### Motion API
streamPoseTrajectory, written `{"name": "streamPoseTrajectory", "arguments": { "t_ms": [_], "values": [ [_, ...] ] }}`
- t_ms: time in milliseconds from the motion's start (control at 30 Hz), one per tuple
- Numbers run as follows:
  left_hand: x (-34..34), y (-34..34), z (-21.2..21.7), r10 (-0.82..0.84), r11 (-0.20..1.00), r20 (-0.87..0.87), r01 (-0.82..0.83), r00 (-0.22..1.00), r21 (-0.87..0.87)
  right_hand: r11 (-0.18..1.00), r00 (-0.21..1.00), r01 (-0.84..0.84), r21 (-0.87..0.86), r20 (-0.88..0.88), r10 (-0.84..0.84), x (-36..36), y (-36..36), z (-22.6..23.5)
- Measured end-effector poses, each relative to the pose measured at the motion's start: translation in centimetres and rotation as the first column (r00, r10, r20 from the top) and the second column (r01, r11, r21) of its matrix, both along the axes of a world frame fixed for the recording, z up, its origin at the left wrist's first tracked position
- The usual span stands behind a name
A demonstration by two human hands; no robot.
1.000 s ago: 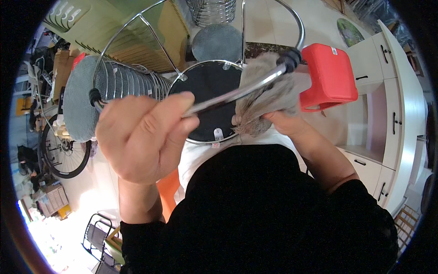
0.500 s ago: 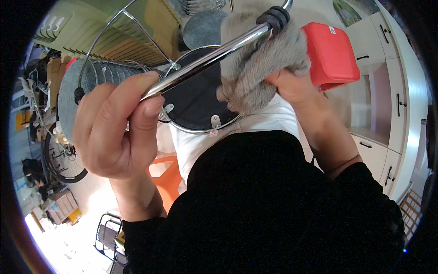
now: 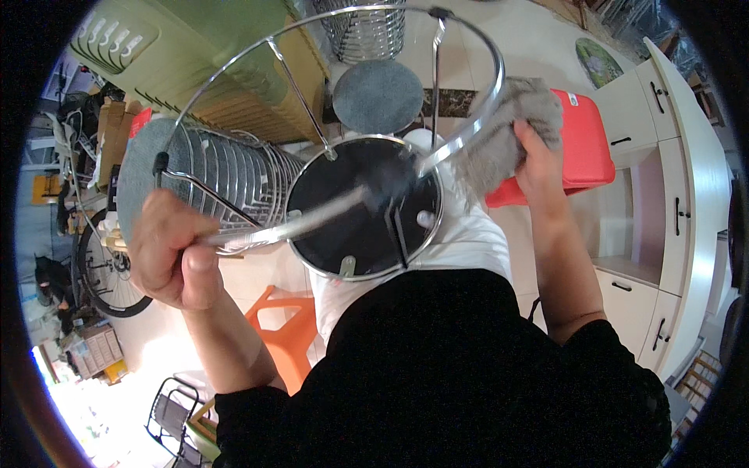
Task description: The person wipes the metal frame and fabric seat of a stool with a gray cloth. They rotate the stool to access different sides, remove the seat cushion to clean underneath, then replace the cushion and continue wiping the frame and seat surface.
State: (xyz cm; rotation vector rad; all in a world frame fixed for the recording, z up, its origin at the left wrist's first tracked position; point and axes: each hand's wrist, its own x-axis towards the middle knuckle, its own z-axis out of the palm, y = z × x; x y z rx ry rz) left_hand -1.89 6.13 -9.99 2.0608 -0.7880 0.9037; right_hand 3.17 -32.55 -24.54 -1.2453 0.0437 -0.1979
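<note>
An upside-down stool rests across my lap, its round black underside (image 3: 331,222) facing up and chrome legs rising to a wide chrome ring (image 3: 351,11). Black rubber pieces sit at points along the ring. My left hand (image 3: 175,253) is closed around the ring's near left part, slightly blurred. In my right hand (image 3: 538,168) is a crumpled grey cloth (image 3: 507,117), bunched beside the right side of the ring. Whether the cloth touches the metal there, I cannot tell. The near stretch of the ring is smeared by motion.
Stacked chrome stools with grey round seats stand at left (image 3: 144,168) and ahead (image 3: 378,97). Green panels (image 3: 211,54) fill the far left. A red plastic stool (image 3: 585,148) is at right, before white cabinets (image 3: 663,179). An orange plastic stool (image 3: 285,343) stands near left.
The stool has turned and dropped lower, bringing its whole ring into view. The cloth has moved right, off the near tube by a rubber piece. My left hand still grips the ring.
</note>
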Motion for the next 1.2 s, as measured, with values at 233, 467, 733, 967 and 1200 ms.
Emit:
{"name": "streamPoseTrajectory", "arguments": {
  "t_ms": [233,467,733,967,1200],
  "values": [
    [0.1,-0.4,-0.1,-0.005,0.995,0.017,0.006,1.0,-0.098,0.931,0.923,-0.331,0.155,-0.155,0.353,6.1,2.0,-0.6],
    [3.3,5.1,0.1,-0.087,0.946,0.178,0.138,0.98,-0.293,0.941,0.968,-0.237,0.242,0.142,0.207,1.6,5.5,2.5],
    [5.9,6.8,-1.6,0.084,0.908,-0.33,-0.209,0.94,-0.364,0.977,0.975,-0.208,0.043,0.087,0.204,-6.3,5.0,-1.0],
    [-1.6,-4.6,6.1,0.065,0.926,-0.16,0.0,0.985,0.376,0.957,0.964,-0.266,0.115,0.036,0.264,-5.0,5.5,1.8],
    [-2.0,-8.1,2.0,0.115,0.892,-0.049,-0.081,0.992,0.445,0.777,0.857,-0.512,0.367,0.159,0.49,-1.8,6.5,2.6]
  ]
}}
